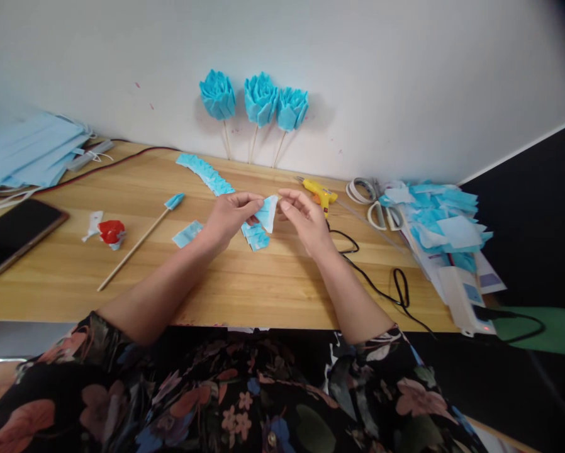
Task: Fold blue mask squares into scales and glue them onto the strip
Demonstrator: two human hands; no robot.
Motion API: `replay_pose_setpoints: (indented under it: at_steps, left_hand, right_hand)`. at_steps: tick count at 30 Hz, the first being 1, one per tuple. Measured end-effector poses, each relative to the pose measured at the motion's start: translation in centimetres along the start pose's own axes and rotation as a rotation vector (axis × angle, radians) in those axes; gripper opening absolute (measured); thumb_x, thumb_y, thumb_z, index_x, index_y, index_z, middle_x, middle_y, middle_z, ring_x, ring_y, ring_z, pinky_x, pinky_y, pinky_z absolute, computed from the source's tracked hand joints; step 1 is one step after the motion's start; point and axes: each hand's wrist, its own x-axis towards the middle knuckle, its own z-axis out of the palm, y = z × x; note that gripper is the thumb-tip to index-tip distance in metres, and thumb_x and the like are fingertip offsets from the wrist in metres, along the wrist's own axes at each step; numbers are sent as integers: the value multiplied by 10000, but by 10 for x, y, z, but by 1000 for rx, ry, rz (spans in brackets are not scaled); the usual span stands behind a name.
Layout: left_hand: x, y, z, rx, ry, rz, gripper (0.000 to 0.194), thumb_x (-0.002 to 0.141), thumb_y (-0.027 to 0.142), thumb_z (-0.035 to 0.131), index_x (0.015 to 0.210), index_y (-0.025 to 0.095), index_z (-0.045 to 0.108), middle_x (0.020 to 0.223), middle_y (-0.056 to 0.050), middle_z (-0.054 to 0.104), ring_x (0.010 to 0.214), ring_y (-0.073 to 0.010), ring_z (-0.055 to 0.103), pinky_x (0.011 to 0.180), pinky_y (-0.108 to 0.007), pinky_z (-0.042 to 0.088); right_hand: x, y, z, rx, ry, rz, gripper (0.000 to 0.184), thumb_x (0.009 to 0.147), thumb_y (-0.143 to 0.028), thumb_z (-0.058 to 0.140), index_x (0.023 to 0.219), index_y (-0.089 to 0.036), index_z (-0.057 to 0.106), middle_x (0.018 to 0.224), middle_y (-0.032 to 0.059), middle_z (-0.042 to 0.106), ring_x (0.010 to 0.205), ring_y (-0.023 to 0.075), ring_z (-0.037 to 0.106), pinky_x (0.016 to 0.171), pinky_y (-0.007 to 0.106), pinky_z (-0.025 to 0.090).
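Observation:
My left hand (235, 217) pinches a small piece of blue-and-white fabric (267, 214) between thumb and fingers, above the table. Close at the piece's right edge is my right hand (306, 219), its thumb and fingertips drawn together; whether they grip anything is too small to make out. Under and behind the hands runs a row of overlapping blue fabric pieces (207, 175), partly hidden by my left hand. A single blue piece (187, 234) lies beside my left wrist. Farther left rests a wooden stick (134, 255) with a small blue tip (174, 201).
Three blue fabric flowers (260, 99) on sticks lean against the wall. Rightward are a yellow glue gun (321, 192), tape (360, 190), scissors (377, 216), blue scraps (445, 217) and a power strip (462, 302). Masks (32, 151), a phone (16, 236) and a red-wrapped item (111, 231) lie left.

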Motion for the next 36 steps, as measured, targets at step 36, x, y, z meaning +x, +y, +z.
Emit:
replay_pose_setpoints:
  at_steps: [36]
  left_hand:
    - [2,-8,3,9,-81,65,46,801,184,659,843,166,663,683,17,648,565,-90,562,571,-218,480]
  right_hand:
    - [-2,1,4,156,4,108,231,861,-472,688,991,-281,679,837,-26,676,754,132,652,729,304,574]
